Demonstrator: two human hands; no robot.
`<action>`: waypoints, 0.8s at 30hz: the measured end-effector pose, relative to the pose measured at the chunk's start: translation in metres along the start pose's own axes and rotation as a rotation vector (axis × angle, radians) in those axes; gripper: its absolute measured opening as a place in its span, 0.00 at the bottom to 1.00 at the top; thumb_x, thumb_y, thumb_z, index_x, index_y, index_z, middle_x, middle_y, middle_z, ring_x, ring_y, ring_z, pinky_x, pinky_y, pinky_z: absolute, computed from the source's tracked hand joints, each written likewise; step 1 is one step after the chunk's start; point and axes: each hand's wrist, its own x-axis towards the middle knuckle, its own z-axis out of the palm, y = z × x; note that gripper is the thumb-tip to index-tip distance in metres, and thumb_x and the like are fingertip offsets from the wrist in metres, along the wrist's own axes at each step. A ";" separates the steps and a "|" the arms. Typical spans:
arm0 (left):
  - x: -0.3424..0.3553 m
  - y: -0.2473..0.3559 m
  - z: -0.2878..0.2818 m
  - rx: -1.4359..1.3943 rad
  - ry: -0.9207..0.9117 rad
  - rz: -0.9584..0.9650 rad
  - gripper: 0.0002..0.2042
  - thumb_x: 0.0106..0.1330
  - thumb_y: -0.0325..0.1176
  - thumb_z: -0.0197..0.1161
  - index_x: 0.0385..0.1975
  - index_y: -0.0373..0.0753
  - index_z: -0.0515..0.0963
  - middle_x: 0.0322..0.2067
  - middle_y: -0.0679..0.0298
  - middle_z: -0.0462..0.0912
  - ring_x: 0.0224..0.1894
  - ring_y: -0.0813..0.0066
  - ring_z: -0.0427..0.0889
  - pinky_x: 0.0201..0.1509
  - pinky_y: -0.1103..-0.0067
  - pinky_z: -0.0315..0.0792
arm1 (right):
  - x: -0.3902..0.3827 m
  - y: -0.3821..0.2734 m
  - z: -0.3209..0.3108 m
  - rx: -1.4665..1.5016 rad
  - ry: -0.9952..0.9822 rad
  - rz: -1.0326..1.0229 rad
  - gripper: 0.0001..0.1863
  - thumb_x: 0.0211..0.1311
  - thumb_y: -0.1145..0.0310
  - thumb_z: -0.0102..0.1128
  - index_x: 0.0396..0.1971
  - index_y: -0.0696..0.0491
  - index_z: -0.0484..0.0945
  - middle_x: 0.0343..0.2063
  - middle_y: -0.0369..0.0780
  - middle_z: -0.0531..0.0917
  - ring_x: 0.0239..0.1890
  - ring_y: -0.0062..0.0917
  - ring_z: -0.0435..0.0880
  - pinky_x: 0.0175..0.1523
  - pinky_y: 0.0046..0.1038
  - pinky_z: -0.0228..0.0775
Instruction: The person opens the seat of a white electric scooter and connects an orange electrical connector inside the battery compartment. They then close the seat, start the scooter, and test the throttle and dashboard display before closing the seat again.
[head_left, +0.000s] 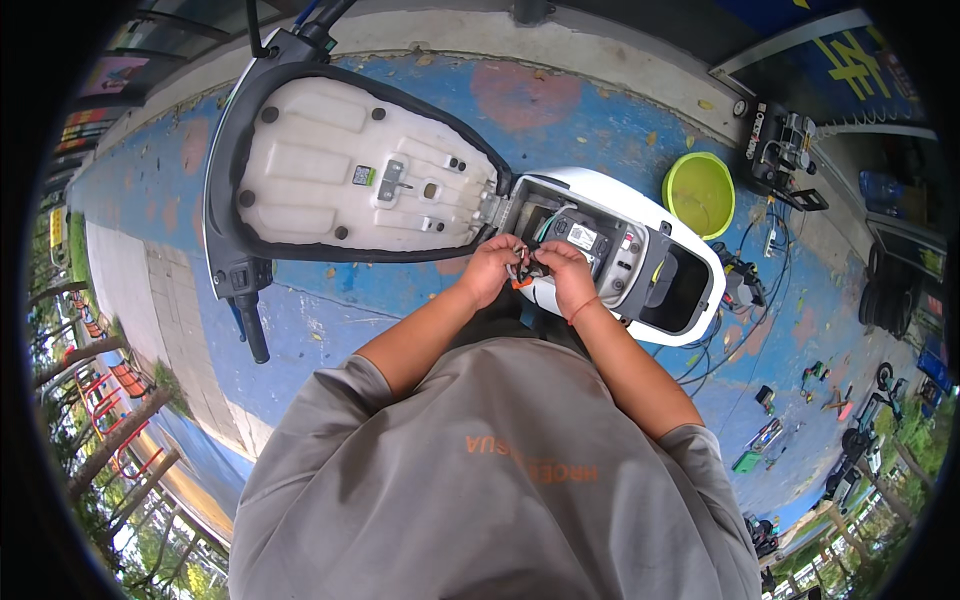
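Left hand (490,270), right hand (568,275): both pinching thin dark cables (521,266) beside white-rimmed scooter compartment (598,186); slack handling advisable.

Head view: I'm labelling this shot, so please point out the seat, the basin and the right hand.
Seat (338,165): head view, on its pale underside.
Basin (698,198): head view, on its inside bottom.
Right hand (571,275): head view, on the back of the hand.
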 end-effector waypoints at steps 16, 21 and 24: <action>-0.011 0.014 0.020 -0.049 0.036 -0.009 0.04 0.75 0.23 0.62 0.41 0.38 0.84 0.35 0.64 0.86 0.36 0.74 0.82 0.44 0.74 0.78 | -0.008 -0.005 0.018 -0.104 0.054 -0.022 0.10 0.75 0.68 0.75 0.31 0.54 0.88 0.31 0.33 0.91 0.34 0.16 0.85 0.43 0.23 0.76; -0.008 0.014 0.020 -0.027 0.069 0.006 0.04 0.73 0.22 0.61 0.38 0.38 0.83 0.34 0.65 0.86 0.36 0.74 0.82 0.44 0.75 0.75 | -0.007 -0.004 0.016 -0.102 0.084 -0.016 0.11 0.75 0.67 0.74 0.31 0.54 0.88 0.31 0.33 0.91 0.34 0.16 0.84 0.44 0.23 0.75; -0.009 0.015 0.023 -0.006 0.065 0.028 0.04 0.74 0.22 0.62 0.38 0.38 0.83 0.34 0.64 0.87 0.36 0.74 0.82 0.44 0.75 0.74 | -0.005 -0.004 0.013 -0.108 0.077 -0.013 0.10 0.76 0.67 0.74 0.31 0.54 0.88 0.32 0.33 0.91 0.35 0.16 0.84 0.46 0.23 0.75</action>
